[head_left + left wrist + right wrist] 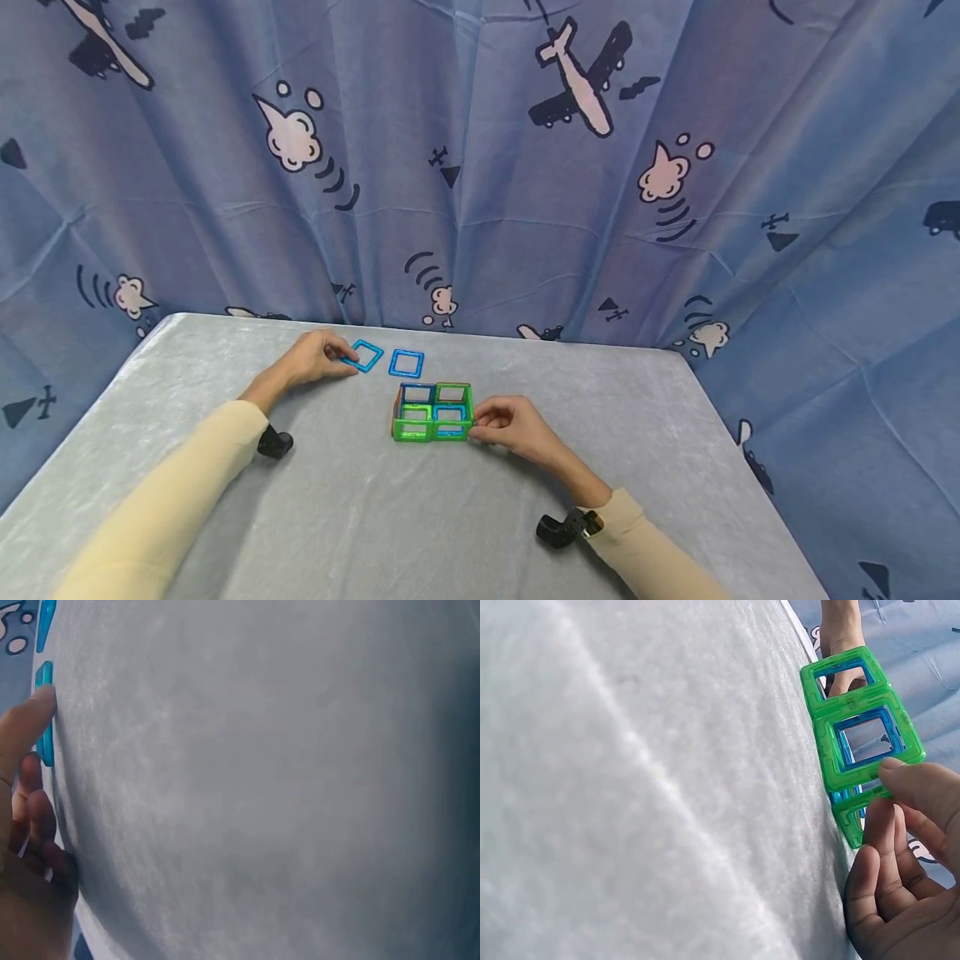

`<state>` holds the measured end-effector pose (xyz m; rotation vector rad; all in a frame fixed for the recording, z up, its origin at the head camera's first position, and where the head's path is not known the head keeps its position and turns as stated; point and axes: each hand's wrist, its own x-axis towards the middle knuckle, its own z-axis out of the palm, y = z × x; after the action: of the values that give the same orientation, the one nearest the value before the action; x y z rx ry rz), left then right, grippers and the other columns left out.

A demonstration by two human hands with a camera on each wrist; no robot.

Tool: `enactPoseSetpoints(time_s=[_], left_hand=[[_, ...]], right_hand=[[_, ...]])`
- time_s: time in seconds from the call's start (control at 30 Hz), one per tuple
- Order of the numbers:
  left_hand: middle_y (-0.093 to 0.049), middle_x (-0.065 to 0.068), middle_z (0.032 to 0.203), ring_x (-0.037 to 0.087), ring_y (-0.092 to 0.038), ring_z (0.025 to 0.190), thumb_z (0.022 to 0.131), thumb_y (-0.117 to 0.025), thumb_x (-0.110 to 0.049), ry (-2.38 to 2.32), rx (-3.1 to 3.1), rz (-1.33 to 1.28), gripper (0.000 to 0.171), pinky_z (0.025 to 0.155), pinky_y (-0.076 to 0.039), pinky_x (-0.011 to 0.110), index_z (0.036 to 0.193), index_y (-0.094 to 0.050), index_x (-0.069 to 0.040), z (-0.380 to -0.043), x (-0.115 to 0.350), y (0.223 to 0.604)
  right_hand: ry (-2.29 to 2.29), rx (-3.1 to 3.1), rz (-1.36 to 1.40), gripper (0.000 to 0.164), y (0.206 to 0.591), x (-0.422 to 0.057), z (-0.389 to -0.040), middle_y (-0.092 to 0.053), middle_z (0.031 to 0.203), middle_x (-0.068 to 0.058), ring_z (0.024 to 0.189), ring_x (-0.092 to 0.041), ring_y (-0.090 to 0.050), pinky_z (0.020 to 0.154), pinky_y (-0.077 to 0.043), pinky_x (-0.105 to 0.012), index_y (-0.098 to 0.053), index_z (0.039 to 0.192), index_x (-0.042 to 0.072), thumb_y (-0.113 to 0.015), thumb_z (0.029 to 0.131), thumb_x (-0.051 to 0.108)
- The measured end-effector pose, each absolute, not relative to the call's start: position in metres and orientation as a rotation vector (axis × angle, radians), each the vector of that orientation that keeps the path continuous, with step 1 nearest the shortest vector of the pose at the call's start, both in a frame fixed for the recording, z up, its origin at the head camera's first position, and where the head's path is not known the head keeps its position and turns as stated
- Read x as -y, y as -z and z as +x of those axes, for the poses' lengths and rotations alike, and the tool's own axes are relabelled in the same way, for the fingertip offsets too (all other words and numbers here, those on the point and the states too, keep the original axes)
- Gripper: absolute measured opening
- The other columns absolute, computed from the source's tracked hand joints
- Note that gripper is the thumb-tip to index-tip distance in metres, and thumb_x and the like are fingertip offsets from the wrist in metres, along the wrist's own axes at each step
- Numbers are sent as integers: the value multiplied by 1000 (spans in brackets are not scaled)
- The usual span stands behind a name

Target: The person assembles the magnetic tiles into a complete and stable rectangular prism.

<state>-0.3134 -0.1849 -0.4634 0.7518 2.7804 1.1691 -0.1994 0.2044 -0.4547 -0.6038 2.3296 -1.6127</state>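
My left hand [318, 357] pinches a blue square magnetic tile [376, 359] by its near-left side, at the back left of the table. In the left wrist view the thumb lies over this tile [48, 746]. A second blue square tile [392, 364] lies just right of it. Nearer me stands a low box of joined magnetic tiles [432, 430], with green, blue and some orange frames. My right hand [517, 429] grips the box's right end between thumb and fingers. The right wrist view shows the thumb on a green tile [829, 754] of that box.
A light grey cloth [345, 517] covers the table. Behind it hangs a blue curtain [495, 275] printed with planes and clouds. A black wrist camera sits on each forearm, the right one [557, 532] close above the cloth.
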Motion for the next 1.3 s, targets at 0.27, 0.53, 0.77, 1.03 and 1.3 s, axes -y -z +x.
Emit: enactPoseSetpoints(time_s=[0.27, 0.53, 0.77, 1.03, 1.3], left_hand=[[-71, 0, 91, 21, -63, 84, 85, -85, -8, -1170, -2799, 785, 7, 77, -52, 38, 91, -81, -8, -314, 183, 465], [-66, -1, 86, 19, -58, 81, 87, -82, -7, -1123, -2833, 887, 4, 72, -49, 36, 87, -79, -8, -314, 182, 464], [-62, -3, 83, 16, -54, 77, 89, -81, -10, -1070, -2867, 871, 5, 69, -46, 34, 85, -78, -10, -311, 182, 463], [-62, -3, 82, 15, -55, 73, 87, -82, -8, -1167, -2869, 913, 4, 65, -46, 31, 88, -78, -9, -291, 176, 449], [-61, -8, 82, 15, -56, 76, 86, -83, -8, -1213, -2814, 965, 6, 65, -48, 30, 88, -78, -12, -266, 163, 441]], right_hand=[[1614, -2323, -605, 18, 455, -204, -200, -68, 88, -15, 68, -13, -60, 60, -51, -23, -72, 105, -6, -78, 89, -1], [1610, -2321, -627, 19, 454, -203, -199, -68, 88, -16, 68, -13, -59, 59, -49, -22, -72, 106, -7, -78, 89, 0], [1605, -2326, -620, 18, 454, -203, -200, -68, 89, -18, 68, -13, -59, 59, -49, -22, -72, 106, -8, -77, 89, -2], [1602, -2326, -615, 17, 455, -204, -201, -69, 87, -12, 67, -13, -59, 59, -49, -22, -73, 105, -5, -77, 89, -1], [1605, -2324, -615, 16, 456, -204, -201, -69, 87, -11, 67, -13, -60, 60, -51, -22, -73, 105, -4, -78, 89, 0]])
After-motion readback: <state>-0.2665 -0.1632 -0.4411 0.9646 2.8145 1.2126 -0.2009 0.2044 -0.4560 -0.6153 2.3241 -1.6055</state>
